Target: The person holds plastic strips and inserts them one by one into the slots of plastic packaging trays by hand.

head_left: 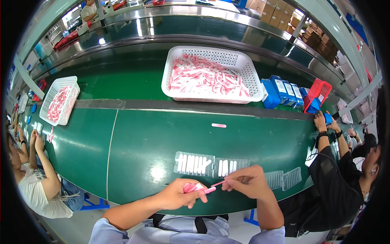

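Note:
My left hand (176,195) is closed around a small bunch of flat pink-and-white sticks (194,187) with rounded ends. Between the thumb and fingers of my right hand (248,182) is one thin pink stick (219,183), its tip close to the bunch. Just beyond my hands lies an opened transparent plastic case (212,168), with white sticks (193,164) in rows in both halves. A single pink stick (219,125) rests farther off on the green table.
A large white basket (211,98) heaped with pink-and-white sticks stands ahead, with blue packs (280,91) and a red basket (318,93) to its right. A smaller white basket (67,116) is at left. Another transparent case (291,179) lies right, beside a co-worker's arms (323,140).

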{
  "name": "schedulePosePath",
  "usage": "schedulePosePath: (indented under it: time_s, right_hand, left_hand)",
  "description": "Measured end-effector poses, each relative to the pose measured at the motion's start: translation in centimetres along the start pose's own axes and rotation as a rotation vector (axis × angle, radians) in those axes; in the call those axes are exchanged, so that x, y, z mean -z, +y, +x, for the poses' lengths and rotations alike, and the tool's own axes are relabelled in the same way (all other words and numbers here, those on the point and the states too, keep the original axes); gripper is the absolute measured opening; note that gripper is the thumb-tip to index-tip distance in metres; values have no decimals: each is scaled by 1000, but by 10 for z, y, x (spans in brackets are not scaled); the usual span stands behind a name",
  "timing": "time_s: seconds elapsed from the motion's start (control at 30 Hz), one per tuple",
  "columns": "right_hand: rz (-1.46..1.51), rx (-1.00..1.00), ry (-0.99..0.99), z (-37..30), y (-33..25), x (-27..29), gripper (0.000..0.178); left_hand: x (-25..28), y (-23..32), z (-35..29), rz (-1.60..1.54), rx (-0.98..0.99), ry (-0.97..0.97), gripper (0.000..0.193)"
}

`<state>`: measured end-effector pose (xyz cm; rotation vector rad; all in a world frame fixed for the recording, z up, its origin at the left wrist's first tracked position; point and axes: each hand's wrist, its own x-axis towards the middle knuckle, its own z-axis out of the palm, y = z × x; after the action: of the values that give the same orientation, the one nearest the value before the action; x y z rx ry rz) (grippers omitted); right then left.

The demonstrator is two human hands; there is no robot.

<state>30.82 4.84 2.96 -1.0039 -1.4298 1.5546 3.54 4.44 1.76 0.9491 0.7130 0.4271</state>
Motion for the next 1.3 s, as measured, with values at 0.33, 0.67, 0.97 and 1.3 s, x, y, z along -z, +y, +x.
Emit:
schedulePosePath:
  time_s: [0.33, 0.67, 0.97, 1.3]
  right_hand:
    - [9, -2, 172, -11, -5, 16, 23]
    - [-1542, 493, 283, -26, 16, 22, 21]
    - [-1212, 261, 38, -36, 4, 39, 37]
    - [-300, 62, 119, -28, 5, -27, 21]
  left_hand:
    - [1, -1, -1, 32, 70, 35, 19]
    - [3, -3, -3, 94, 127, 64, 18]
    - [-1, 1, 3, 99, 133, 22, 18]
    - [-22, 0, 15, 84, -29, 78, 19]
